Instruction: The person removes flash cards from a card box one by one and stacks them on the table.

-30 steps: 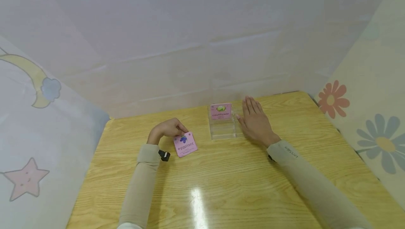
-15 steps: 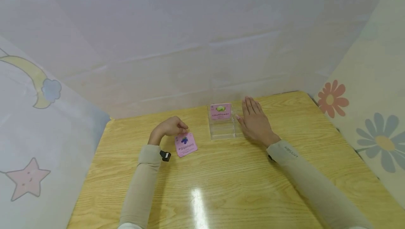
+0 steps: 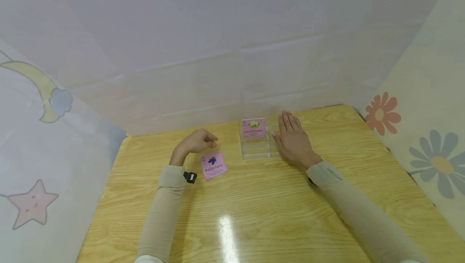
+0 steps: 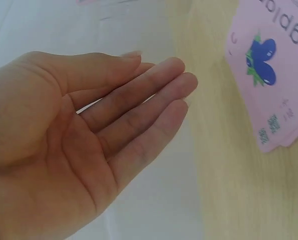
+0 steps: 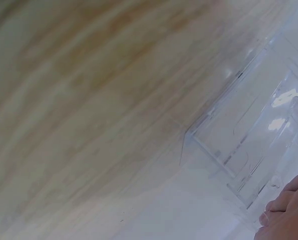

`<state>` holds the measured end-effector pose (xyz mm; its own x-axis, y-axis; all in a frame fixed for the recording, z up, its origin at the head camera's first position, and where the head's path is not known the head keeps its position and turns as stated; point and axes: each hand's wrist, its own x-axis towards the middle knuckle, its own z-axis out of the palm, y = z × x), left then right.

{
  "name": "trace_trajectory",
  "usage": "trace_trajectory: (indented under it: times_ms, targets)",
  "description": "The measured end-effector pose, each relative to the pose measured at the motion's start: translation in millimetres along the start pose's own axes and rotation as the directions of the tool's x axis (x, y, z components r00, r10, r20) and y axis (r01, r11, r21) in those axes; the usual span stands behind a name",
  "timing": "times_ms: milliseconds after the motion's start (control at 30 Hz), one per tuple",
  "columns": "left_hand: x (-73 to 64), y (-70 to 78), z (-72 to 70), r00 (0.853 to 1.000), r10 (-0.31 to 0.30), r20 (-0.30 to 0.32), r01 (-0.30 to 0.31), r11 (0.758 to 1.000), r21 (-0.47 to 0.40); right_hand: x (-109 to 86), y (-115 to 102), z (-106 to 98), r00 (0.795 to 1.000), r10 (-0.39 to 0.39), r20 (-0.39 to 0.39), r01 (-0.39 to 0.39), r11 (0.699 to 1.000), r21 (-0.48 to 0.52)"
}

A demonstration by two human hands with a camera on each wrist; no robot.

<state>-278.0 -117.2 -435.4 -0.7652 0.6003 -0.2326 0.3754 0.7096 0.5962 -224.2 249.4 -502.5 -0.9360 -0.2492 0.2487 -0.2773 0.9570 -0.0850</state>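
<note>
A small stack of pink picture cards (image 3: 213, 165), the top one reading "eggplant", lies on the table left of centre. Just behind it hovers my left hand (image 3: 197, 141), apart from the cards; in the left wrist view the palm (image 4: 53, 165) is bare and the fingers are loosely bent. A clear divided plastic box (image 3: 256, 157) stands to the right of the stack. In its back left compartment sits a pink "cauliflower" card (image 3: 254, 128). My right hand (image 3: 293, 141) lies flat with straight fingers over the box's right side, hiding part of it.
The wooden table (image 3: 247, 198) reaches back to a pale hanging sheet (image 3: 218, 53). A side panel with a moon and star (image 3: 33, 205) rises at the left, one with flowers (image 3: 442, 165) at the right.
My left hand has let go of the eggplant cards and drawn back a little behind them. The cards stay on the table. My right hand keeps its place on the box.
</note>
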Motion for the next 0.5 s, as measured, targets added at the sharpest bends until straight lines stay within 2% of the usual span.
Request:
trace_trajectory:
  times_ms: [233, 500]
  targets:
    - [-1.0, 13.1, -3.2, 0.999, 0.013, -0.036, -0.013, 1.000, 0.010, 1.1, 0, 2, 1.000, 0.008, -0.016, -0.008, 1.000, 0.011]
    - [-2.0, 20.8, -3.8, 0.997, 0.022, -0.070, -0.020, 0.999, 0.029, 0.7, -1, 1, 1.000, 0.012, -0.008, -0.011, 1.000, 0.021]
